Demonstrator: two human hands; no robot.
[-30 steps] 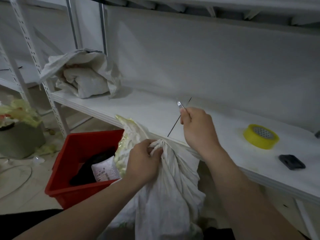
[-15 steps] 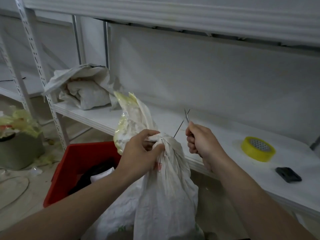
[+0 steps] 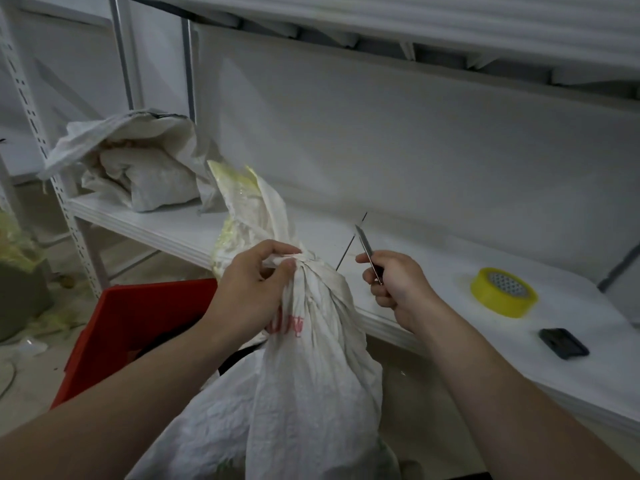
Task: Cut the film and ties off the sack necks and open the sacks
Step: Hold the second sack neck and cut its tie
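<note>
a white shelf [image 3: 450, 271] runs along a pale wall, carrying a slumped open sack [image 3: 138, 168], a yellow tape roll [image 3: 504, 296] and a small dark object [image 3: 562, 342], with bare board between them. a red crate [image 3: 138, 323] sits on the floor below its front edge. the left hand [image 3: 249, 292] is clenched around the tied neck of the white sack [image 3: 311, 375] standing before the shelf. the right hand [image 3: 398, 289] is closed on a small blade [image 3: 365, 244], just beside the neck.

White woven sack [image 3: 311, 368] upright, red print, neck [image 3: 308, 268] bunched tight; yellowish film [image 3: 239, 216] rising behind neck. Thin blade [image 3: 365, 245] tip up, right of neck.
</note>
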